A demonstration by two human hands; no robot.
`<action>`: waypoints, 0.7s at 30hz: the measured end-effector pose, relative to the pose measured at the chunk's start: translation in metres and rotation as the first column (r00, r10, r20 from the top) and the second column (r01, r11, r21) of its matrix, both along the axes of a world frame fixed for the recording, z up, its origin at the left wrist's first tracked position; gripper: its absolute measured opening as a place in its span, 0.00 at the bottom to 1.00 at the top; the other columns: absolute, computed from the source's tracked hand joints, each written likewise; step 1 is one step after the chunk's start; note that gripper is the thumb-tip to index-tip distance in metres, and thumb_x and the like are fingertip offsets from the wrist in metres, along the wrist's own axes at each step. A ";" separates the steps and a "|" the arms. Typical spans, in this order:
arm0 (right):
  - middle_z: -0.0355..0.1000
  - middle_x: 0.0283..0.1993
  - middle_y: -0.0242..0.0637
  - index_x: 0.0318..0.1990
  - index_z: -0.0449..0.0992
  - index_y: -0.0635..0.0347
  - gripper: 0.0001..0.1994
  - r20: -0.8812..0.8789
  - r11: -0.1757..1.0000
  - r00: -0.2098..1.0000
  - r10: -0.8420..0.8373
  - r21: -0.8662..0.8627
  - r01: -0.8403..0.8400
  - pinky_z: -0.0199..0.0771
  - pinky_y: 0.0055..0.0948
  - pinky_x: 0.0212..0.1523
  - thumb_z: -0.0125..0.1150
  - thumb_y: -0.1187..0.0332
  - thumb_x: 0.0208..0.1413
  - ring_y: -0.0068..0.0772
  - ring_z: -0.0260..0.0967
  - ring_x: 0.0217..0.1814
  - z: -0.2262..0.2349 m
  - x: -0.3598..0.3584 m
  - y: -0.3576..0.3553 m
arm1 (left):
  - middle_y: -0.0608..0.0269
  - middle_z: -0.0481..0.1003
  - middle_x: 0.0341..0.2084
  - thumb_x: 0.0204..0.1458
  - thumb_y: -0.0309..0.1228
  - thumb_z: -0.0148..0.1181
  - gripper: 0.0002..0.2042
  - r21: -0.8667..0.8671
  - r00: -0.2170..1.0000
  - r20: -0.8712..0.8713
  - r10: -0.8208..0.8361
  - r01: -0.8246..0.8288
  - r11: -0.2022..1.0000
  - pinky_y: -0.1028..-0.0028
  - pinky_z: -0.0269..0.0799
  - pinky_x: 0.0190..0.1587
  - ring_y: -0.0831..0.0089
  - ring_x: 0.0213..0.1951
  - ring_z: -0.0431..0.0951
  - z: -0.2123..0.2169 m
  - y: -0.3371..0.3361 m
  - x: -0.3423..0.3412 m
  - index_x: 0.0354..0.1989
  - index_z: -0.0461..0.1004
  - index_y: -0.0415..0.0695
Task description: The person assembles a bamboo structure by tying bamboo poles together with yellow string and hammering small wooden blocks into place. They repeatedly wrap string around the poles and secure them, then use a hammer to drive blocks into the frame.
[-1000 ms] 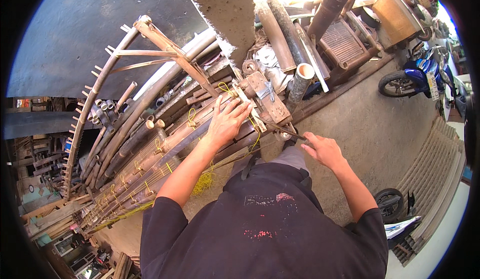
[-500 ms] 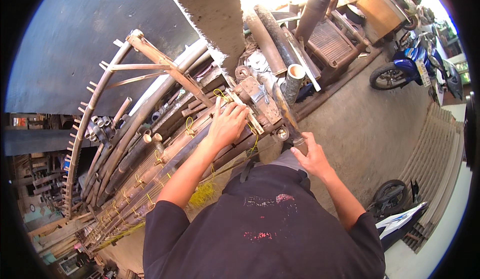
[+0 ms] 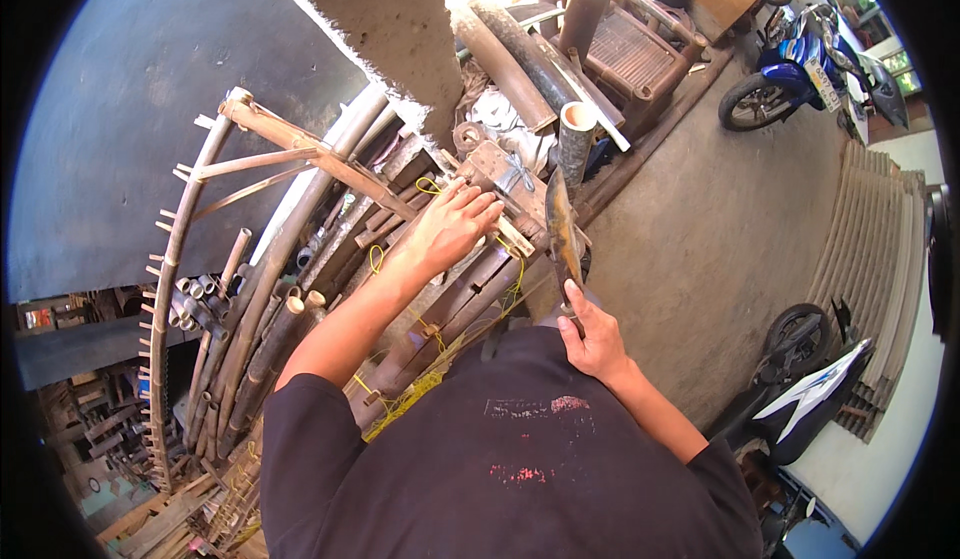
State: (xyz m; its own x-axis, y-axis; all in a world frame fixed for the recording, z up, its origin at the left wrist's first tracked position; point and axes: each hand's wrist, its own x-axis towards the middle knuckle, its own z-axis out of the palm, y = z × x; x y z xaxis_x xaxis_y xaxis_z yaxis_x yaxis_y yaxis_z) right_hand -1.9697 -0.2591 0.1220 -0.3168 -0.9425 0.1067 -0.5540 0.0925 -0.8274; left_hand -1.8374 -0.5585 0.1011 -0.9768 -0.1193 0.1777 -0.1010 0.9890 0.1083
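A machete (image 3: 562, 229) with a dark, curved blade stands nearly upright in the picture, its tip toward the workbench. My right hand (image 3: 598, 342) is closed around its handle, close in front of my dark shirt. Further left, my left hand (image 3: 455, 227) rests on the near end of the bench with fingers bent over a pale bamboo strip (image 3: 515, 238). The fingers hide most of that strip. Just beyond them is a worn wooden block (image 3: 508, 171) with a grey tie on it. Thin yellow cord (image 3: 518, 277) hangs beside the strip.
Bamboo poles (image 3: 265, 289) and a curved, pegged bamboo frame (image 3: 165, 279) lie to the left. An upright bamboo tube (image 3: 577, 139) stands past the bench. A blue motorcycle (image 3: 790, 74) is parked at far right, near stacked corrugated sheets (image 3: 870, 239). Another motorcycle (image 3: 800, 404) stands at lower right.
My right hand has drawn the machete slightly left and nearer my body, and the blade now stands more upright. My left hand stays on the strip. The whole view has shifted a little.
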 end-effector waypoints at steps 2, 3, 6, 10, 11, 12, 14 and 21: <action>0.77 0.56 0.56 0.73 0.62 0.59 0.31 -0.016 0.994 1.000 0.008 0.113 -0.007 0.79 0.41 0.49 0.61 0.71 0.63 0.56 0.80 0.48 -0.002 0.002 -0.001 | 0.62 0.79 0.54 0.57 0.40 0.65 0.20 0.007 1.000 -0.031 0.002 -0.002 1.000 0.53 0.61 0.71 0.63 0.60 0.75 0.000 0.000 0.001 0.56 0.78 0.47; 0.78 0.52 0.54 0.72 0.64 0.59 0.30 0.008 0.976 1.000 0.004 0.217 -0.005 0.79 0.41 0.48 0.61 0.72 0.62 0.55 0.81 0.46 0.001 0.003 -0.002 | 0.62 0.79 0.54 0.57 0.40 0.65 0.20 0.005 0.999 -0.036 0.001 -0.001 1.000 0.53 0.61 0.71 0.63 0.60 0.75 0.000 0.000 0.003 0.56 0.78 0.47; 0.80 0.43 0.51 0.70 0.69 0.56 0.28 0.067 0.987 0.994 -0.083 0.145 0.072 0.79 0.43 0.44 0.61 0.73 0.61 0.55 0.80 0.41 0.026 0.008 -0.009 | 0.63 0.79 0.56 0.56 0.39 0.66 0.20 0.019 0.999 -0.038 0.018 -0.017 1.000 0.51 0.59 0.72 0.63 0.60 0.76 -0.004 0.001 0.005 0.57 0.78 0.48; 0.76 0.31 0.45 0.70 0.70 0.45 0.28 -0.018 0.991 0.992 -0.126 0.042 0.126 0.77 0.42 0.34 0.64 0.70 0.62 0.52 0.75 0.29 0.004 0.017 -0.006 | 0.63 0.79 0.57 0.57 0.39 0.66 0.20 0.029 0.999 -0.041 0.018 -0.017 0.999 0.50 0.59 0.72 0.61 0.60 0.77 -0.005 -0.002 0.003 0.57 0.79 0.49; 0.75 0.29 0.44 0.70 0.71 0.46 0.28 -0.037 0.962 0.994 -0.098 0.252 0.104 0.76 0.41 0.32 0.64 0.71 0.61 0.51 0.74 0.27 -0.004 0.017 -0.008 | 0.63 0.79 0.57 0.57 0.39 0.66 0.20 0.036 0.999 -0.044 0.022 -0.020 0.999 0.50 0.59 0.72 0.61 0.60 0.77 -0.007 -0.002 0.004 0.57 0.79 0.49; 0.74 0.29 0.44 0.70 0.70 0.44 0.29 -0.006 0.974 0.991 -0.137 0.183 0.136 0.76 0.42 0.32 0.64 0.70 0.61 0.51 0.74 0.27 -0.007 0.020 -0.002 | 0.63 0.79 0.57 0.57 0.39 0.66 0.20 0.044 0.999 -0.048 0.026 -0.024 0.999 0.50 0.59 0.72 0.61 0.60 0.77 -0.007 -0.002 0.004 0.57 0.79 0.49; 0.74 0.28 0.45 0.71 0.69 0.40 0.29 0.070 0.981 0.980 -0.188 0.052 0.185 0.76 0.44 0.32 0.64 0.68 0.61 0.52 0.74 0.26 0.009 0.023 -0.004 | 0.63 0.80 0.56 0.57 0.39 0.66 0.19 0.037 0.999 -0.048 0.025 -0.024 0.999 0.50 0.59 0.72 0.61 0.60 0.77 -0.009 -0.003 0.004 0.57 0.79 0.49; 0.71 0.25 0.42 0.71 0.69 0.39 0.30 -0.101 0.980 0.990 -0.100 0.161 0.115 0.75 0.43 0.29 0.65 0.68 0.60 0.49 0.72 0.24 -0.014 0.010 0.002 | 0.63 0.80 0.56 0.57 0.39 0.66 0.19 0.026 0.999 -0.035 0.040 -0.039 0.999 0.49 0.58 0.72 0.62 0.60 0.77 -0.010 -0.001 0.003 0.57 0.79 0.49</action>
State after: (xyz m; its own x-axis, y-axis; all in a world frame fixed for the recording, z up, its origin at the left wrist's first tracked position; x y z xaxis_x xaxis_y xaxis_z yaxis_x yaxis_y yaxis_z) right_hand -1.9598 -0.2568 0.1079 -0.4131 -0.9105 -0.0151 -0.6064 0.2874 -0.7414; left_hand -1.8339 -0.5594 0.0912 -0.9644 -0.1621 0.2088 -0.1353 0.9813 0.1370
